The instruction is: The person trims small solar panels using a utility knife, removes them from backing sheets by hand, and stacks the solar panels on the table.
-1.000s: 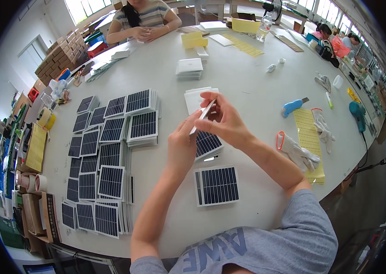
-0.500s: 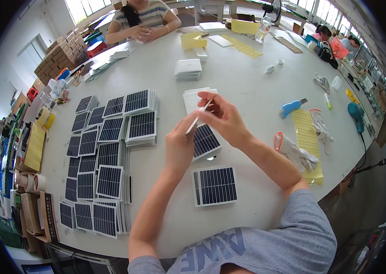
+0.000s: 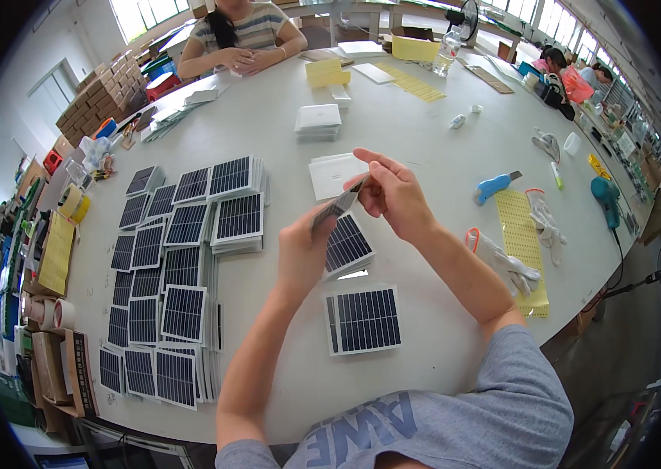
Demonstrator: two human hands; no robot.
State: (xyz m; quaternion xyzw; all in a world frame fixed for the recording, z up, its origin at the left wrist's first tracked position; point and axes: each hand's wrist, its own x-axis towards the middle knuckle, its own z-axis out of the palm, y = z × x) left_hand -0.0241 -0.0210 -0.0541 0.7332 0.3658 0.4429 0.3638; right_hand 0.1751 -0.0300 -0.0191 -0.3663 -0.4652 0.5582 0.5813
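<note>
A small solar panel (image 3: 340,205) is held tilted above the middle of the table, its dark face partly showing. My left hand (image 3: 304,244) grips its lower left end. At its upper right end my right hand (image 3: 394,193) pinches the edge between thumb and fingers, the index finger stretched out. Beneath my hands lies a stack of panels (image 3: 348,244), dark side up and partly covered by my left hand. Nearer to me sits another small pile of panels (image 3: 367,319). White panel backs (image 3: 333,177) face up just beyond my hands.
Many stacked panels (image 3: 184,313) stand in rows on the left. White gloves (image 3: 502,262) lie on a yellow sheet (image 3: 531,298) at right, near a blue utility knife (image 3: 494,186) and a green heat gun (image 3: 605,199). A person (image 3: 240,39) sits across the table.
The held panel has turned, so its dark face now shows instead of a thin pale edge. My right hand has shifted slightly, its index finger now extended.
</note>
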